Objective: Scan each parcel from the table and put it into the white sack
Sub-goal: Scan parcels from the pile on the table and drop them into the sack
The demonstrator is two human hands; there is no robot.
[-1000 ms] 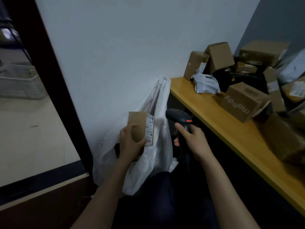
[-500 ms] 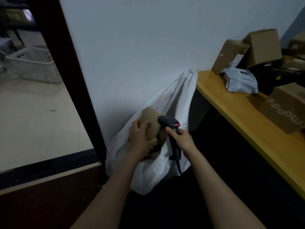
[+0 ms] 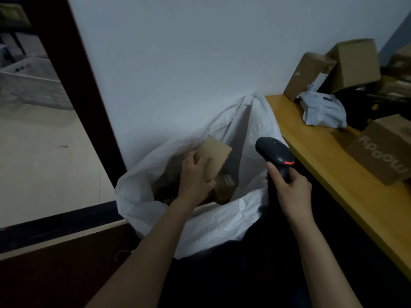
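My left hand (image 3: 193, 176) grips a small brown cardboard parcel (image 3: 214, 156), tilted, inside the open mouth of the white sack (image 3: 222, 221) that leans against the wall. Other brown parcels (image 3: 224, 187) lie in the sack below it. My right hand (image 3: 289, 190) holds a black barcode scanner (image 3: 275, 154) with a red light, just right of the sack's opening. More parcels sit on the yellow table (image 3: 322, 161) to the right: a grey mailer bag (image 3: 322, 110) and a brown box with white lettering (image 3: 384, 150).
Stacked cardboard boxes (image 3: 333, 70) stand at the table's back against the white wall. A dark door frame (image 3: 73, 81) rises at left, with a pale floor and a grey crate (image 3: 31, 85) beyond it. The table's front edge runs diagonally at right.
My left hand has carried the parcel from in front of the scanner down into the sack's mouth. The scanner hand has moved apart to the right. My view has turned left and closer.
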